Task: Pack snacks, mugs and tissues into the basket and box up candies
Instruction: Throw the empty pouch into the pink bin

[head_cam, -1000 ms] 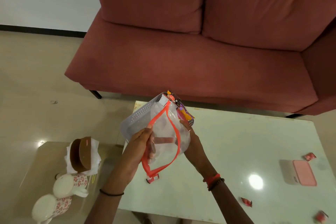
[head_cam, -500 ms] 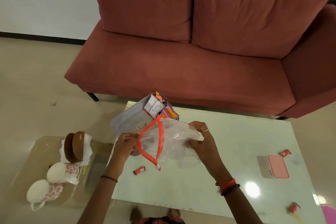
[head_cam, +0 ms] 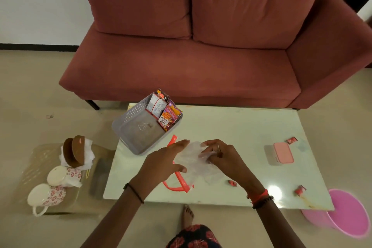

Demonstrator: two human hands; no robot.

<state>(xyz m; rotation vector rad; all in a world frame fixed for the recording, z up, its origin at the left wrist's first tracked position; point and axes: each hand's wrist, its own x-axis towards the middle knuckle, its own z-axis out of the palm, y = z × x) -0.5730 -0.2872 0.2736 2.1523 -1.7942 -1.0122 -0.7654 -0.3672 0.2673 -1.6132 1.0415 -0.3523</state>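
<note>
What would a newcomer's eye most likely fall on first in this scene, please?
Probably the two hands, left hand and right hand, flattening a clear plastic bag with an orange-red zip strip on the pale glossy table. Next, the grey perforated plastic basket at the table's far left corner, with colourful snack packets standing at its far end, and behind it the big dusty-red sofa.

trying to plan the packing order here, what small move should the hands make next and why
Probably let go of the clear plastic bag with orange handles and leave it flat on the pale glass table. It looks empty, both the left hand and right hand rest on it, and the snack packets already stand in the grey perforated basket.
</note>
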